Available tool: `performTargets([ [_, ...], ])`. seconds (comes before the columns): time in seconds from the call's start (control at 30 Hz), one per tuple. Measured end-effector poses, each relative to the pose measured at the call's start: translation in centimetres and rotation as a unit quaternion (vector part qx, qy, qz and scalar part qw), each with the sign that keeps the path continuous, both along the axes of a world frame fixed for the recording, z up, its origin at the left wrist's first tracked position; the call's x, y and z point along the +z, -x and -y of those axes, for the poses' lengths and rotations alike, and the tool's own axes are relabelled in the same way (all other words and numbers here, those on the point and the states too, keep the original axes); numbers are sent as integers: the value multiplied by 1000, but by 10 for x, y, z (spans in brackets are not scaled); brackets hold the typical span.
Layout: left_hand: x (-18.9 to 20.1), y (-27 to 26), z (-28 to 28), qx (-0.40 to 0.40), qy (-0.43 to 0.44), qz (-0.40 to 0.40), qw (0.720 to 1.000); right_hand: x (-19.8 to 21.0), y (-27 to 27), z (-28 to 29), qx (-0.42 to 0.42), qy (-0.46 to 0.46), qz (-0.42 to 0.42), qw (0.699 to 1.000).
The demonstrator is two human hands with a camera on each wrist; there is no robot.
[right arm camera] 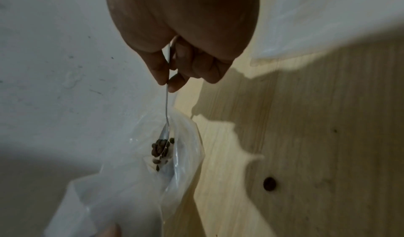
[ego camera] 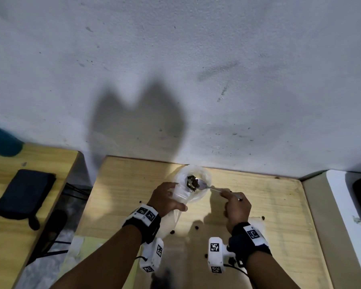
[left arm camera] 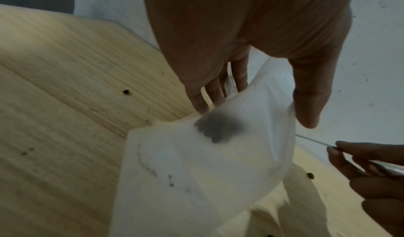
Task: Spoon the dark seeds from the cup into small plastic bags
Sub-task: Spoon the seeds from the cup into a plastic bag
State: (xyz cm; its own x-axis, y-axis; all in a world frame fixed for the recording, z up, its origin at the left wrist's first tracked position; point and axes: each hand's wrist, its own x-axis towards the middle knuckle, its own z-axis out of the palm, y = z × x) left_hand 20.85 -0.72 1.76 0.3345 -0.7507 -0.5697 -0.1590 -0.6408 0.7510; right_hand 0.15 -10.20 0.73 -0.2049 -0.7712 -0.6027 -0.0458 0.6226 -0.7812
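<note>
Holding the plastic bag (ego camera: 183,190) open in his left hand (ego camera: 165,199), he pinches the spoon (right arm camera: 166,119) handle in his right hand (ego camera: 237,207), its long axis pointing leftward, bowl tipping dark seeds (right arm camera: 160,148) inside the bag's mouth.

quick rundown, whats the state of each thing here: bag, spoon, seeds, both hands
plastic bag: mouth held open, lifted off the table
spoon: bowl inside the bag mouth, tipped, seeds on it
seeds: some on the spoon, some in the bag, a few loose on the table
left hand: grip around the bag
right hand: pinches the spoon handle
</note>
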Motion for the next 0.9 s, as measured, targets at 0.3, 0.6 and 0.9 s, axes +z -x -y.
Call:
performTargets([
  [0.3,1,7,-1,-5,-1,24,1000,53,10,8,129,180,16,975],
  [0.6,-2,11,-1,9,-4,13,1000,55,-3,-3,218,274,-49,935],
  [0.9,7,9,-23,73,48,13,996,28,5,-8,20,18,-40,999],
])
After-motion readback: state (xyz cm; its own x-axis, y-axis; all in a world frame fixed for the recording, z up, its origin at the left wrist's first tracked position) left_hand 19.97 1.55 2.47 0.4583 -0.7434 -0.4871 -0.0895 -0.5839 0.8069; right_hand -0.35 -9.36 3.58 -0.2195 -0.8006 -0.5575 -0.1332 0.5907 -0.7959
